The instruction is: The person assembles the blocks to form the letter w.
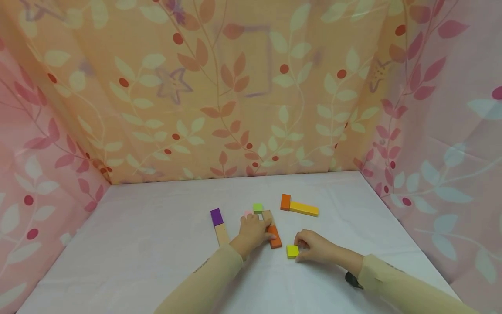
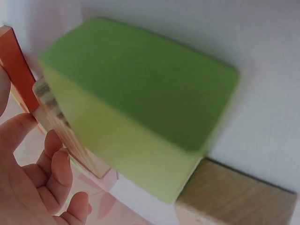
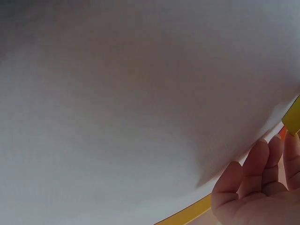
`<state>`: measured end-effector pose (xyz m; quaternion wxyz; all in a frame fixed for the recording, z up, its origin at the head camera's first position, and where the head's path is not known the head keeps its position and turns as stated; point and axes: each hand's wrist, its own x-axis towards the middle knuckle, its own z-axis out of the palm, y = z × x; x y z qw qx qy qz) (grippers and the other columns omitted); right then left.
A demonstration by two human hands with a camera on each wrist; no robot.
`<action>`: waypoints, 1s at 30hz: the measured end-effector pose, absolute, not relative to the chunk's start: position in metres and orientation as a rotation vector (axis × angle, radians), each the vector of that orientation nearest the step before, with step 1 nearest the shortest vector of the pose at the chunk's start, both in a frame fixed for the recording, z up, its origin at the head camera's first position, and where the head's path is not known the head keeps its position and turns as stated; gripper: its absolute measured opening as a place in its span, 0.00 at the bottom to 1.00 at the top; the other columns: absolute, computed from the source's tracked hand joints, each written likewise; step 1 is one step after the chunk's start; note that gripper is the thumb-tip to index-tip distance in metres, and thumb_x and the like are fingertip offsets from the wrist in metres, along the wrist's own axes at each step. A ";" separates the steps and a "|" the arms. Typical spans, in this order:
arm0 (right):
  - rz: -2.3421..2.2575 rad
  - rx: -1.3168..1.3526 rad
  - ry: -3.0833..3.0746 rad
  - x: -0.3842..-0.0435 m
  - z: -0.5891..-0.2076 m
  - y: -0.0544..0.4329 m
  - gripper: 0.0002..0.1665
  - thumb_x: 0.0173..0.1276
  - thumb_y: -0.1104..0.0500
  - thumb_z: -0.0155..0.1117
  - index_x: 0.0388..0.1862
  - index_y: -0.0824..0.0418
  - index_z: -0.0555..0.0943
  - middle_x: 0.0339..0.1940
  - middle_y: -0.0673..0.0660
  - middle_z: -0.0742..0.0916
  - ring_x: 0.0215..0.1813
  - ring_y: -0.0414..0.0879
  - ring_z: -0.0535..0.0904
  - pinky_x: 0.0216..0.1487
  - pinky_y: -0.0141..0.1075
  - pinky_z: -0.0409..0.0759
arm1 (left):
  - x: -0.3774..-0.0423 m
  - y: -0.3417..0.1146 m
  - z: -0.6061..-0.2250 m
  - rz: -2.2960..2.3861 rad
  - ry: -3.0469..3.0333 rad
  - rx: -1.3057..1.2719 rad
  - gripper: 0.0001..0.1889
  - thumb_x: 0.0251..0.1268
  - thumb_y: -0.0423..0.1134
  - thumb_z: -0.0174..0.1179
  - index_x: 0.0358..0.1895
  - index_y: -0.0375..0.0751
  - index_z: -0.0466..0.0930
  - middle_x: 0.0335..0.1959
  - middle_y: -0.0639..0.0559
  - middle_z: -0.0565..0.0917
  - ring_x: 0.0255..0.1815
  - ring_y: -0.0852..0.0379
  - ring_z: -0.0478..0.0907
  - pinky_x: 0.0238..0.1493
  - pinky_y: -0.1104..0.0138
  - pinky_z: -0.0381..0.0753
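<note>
My left hand (image 1: 252, 233) rests beside a row made of a plain wooden block (image 1: 267, 216) and an orange block (image 1: 276, 237). Its thumb and index finger touch the row's near side, the other fingers loosely bent. To the right, my right hand (image 1: 315, 248) pinches a small yellow block (image 1: 292, 252) by its right end, low over the table. The right wrist view shows only that block's corner (image 3: 293, 117) at the fingertips. A green block (image 2: 140, 93) fills the left wrist view, with a wooden block (image 2: 236, 194) beside it.
A purple block (image 1: 216, 216) meets a wooden block (image 1: 222, 234) at left. Behind the left hand are a light green block (image 1: 257, 208) and a partly hidden pink block (image 1: 248, 213). Another orange block (image 1: 285, 202) touches a long yellow block (image 1: 304, 209). A dark object (image 1: 353, 279) lies near the right sleeve.
</note>
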<state>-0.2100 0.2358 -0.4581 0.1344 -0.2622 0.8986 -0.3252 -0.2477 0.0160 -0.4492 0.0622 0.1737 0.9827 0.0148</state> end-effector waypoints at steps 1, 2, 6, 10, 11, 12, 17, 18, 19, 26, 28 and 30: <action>-0.937 -0.756 2.605 -0.210 -0.458 0.235 0.17 0.55 0.57 0.77 0.37 0.58 0.77 0.30 0.50 0.74 0.36 0.45 0.68 0.37 0.33 0.68 | -0.248 0.016 -0.449 0.047 2.969 0.527 0.33 0.56 0.65 0.60 0.66 0.59 0.75 0.54 0.43 0.78 0.50 0.49 0.70 0.56 0.52 0.67; -0.936 -0.751 2.604 -0.210 -0.458 0.234 0.17 0.55 0.57 0.77 0.37 0.58 0.77 0.30 0.50 0.74 0.36 0.45 0.68 0.37 0.33 0.68 | -0.247 0.016 -0.449 0.050 2.966 0.528 0.33 0.56 0.65 0.60 0.66 0.59 0.75 0.54 0.43 0.78 0.50 0.48 0.70 0.57 0.52 0.67; -0.919 -0.744 2.607 -0.210 -0.459 0.232 0.18 0.55 0.56 0.77 0.37 0.58 0.77 0.29 0.50 0.74 0.36 0.45 0.69 0.37 0.33 0.68 | -0.247 0.016 -0.448 0.069 2.953 0.523 0.34 0.56 0.65 0.61 0.66 0.59 0.74 0.54 0.43 0.78 0.50 0.48 0.70 0.58 0.52 0.66; -0.900 -0.737 2.613 -0.212 -0.459 0.229 0.18 0.55 0.55 0.77 0.37 0.57 0.77 0.29 0.49 0.74 0.36 0.45 0.69 0.37 0.34 0.68 | -0.246 0.016 -0.448 0.055 2.961 0.515 0.33 0.56 0.65 0.60 0.66 0.60 0.74 0.53 0.44 0.78 0.50 0.49 0.71 0.57 0.52 0.67; -0.896 -0.737 2.614 -0.212 -0.459 0.228 0.18 0.55 0.55 0.77 0.37 0.57 0.77 0.29 0.49 0.74 0.36 0.45 0.69 0.36 0.34 0.68 | -0.246 0.016 -0.448 0.054 2.965 0.514 0.33 0.56 0.65 0.61 0.66 0.60 0.75 0.52 0.44 0.78 0.49 0.49 0.71 0.57 0.52 0.67; -0.891 -0.738 2.616 -0.213 -0.458 0.227 0.18 0.55 0.55 0.77 0.37 0.57 0.77 0.29 0.49 0.74 0.35 0.44 0.69 0.36 0.34 0.68 | -0.247 0.016 -0.448 0.057 2.966 0.514 0.33 0.56 0.65 0.61 0.66 0.60 0.75 0.52 0.44 0.79 0.49 0.49 0.71 0.57 0.52 0.67; -0.873 -0.748 2.622 -0.215 -0.457 0.225 0.18 0.55 0.56 0.77 0.37 0.57 0.77 0.28 0.48 0.74 0.35 0.43 0.68 0.36 0.34 0.68 | -0.247 0.015 -0.448 0.076 2.961 0.517 0.33 0.56 0.65 0.61 0.66 0.59 0.75 0.53 0.43 0.78 0.51 0.48 0.71 0.59 0.50 0.66; -0.869 -0.748 2.624 -0.215 -0.457 0.225 0.18 0.55 0.56 0.77 0.37 0.57 0.77 0.28 0.48 0.74 0.35 0.43 0.68 0.36 0.34 0.68 | -0.247 0.015 -0.449 0.074 2.961 0.519 0.33 0.56 0.65 0.61 0.66 0.59 0.75 0.53 0.43 0.78 0.51 0.48 0.71 0.59 0.50 0.66; -0.867 -0.748 2.625 -0.215 -0.457 0.225 0.18 0.54 0.56 0.78 0.37 0.57 0.77 0.28 0.48 0.74 0.34 0.43 0.68 0.36 0.34 0.68 | -0.247 0.016 -0.449 0.070 2.963 0.522 0.33 0.56 0.65 0.61 0.66 0.59 0.75 0.52 0.43 0.78 0.51 0.48 0.71 0.59 0.50 0.66; -0.868 -0.741 2.622 -0.216 -0.457 0.224 0.19 0.54 0.56 0.78 0.38 0.57 0.77 0.29 0.48 0.74 0.35 0.44 0.69 0.36 0.34 0.68 | -0.248 0.016 -0.450 0.048 2.969 0.535 0.33 0.56 0.65 0.60 0.65 0.59 0.76 0.50 0.43 0.78 0.49 0.48 0.70 0.58 0.50 0.66; -0.862 -0.744 2.624 -0.217 -0.457 0.224 0.19 0.54 0.56 0.78 0.38 0.57 0.77 0.29 0.48 0.74 0.35 0.44 0.69 0.36 0.34 0.69 | -0.248 0.016 -0.449 0.041 2.969 0.536 0.33 0.56 0.65 0.60 0.65 0.59 0.75 0.50 0.43 0.78 0.49 0.48 0.70 0.58 0.50 0.66; -0.857 -0.746 2.626 -0.217 -0.457 0.223 0.19 0.54 0.56 0.78 0.38 0.57 0.77 0.29 0.49 0.74 0.35 0.44 0.69 0.36 0.34 0.69 | -0.249 0.016 -0.449 0.041 2.969 0.537 0.33 0.56 0.65 0.61 0.65 0.59 0.75 0.50 0.43 0.78 0.50 0.48 0.70 0.58 0.50 0.66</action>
